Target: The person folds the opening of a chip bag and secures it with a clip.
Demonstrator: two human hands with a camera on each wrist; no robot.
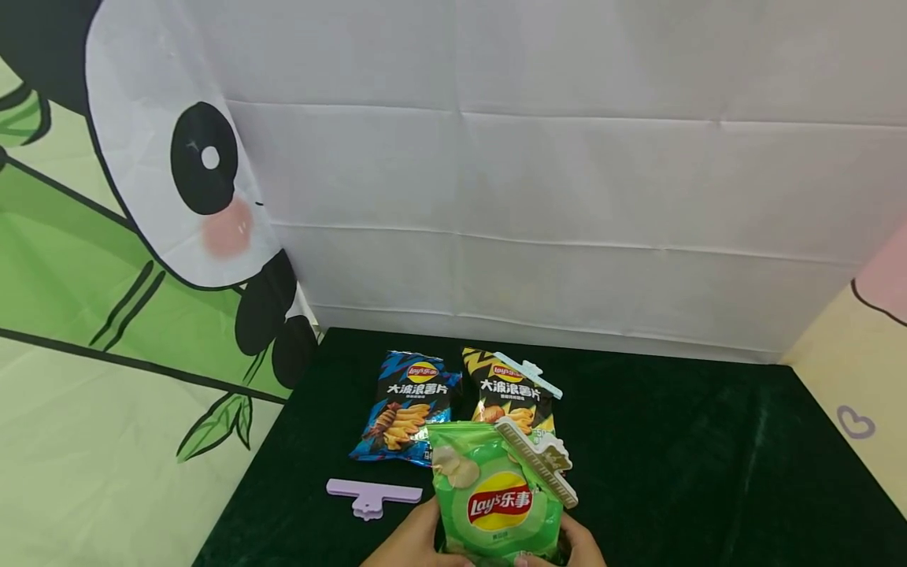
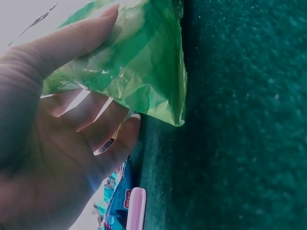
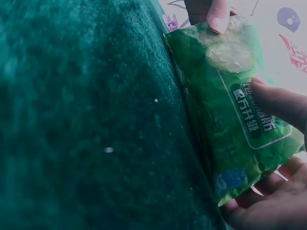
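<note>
A green bag of potato chips (image 1: pixel 489 465) stands tilted up near the front of the table, and both hands grip its lower sides. My left hand (image 2: pixel 62 124) has the thumb on the bag's front and the fingers behind it. On the opposite side my right hand (image 3: pixel 280 182) holds the bag the same way, thumb on the front. A cream-white sealing clip (image 1: pixel 536 461) sits slanted across the bag's top right corner. Left of the bag, a lilac clip (image 1: pixel 374 494) lies loose on the cloth, close to my left hand.
Behind, a blue-and-black chip bag (image 1: pixel 407 409) lies at left. Beside it a yellow-and-black chip bag (image 1: pixel 512 398), partly hidden by the green one, carries a light blue clip (image 1: pixel 527 373) on its corner. Dark green cloth (image 1: pixel 680 457) covers the table; a printed curtain (image 1: pixel 553 173) hangs behind.
</note>
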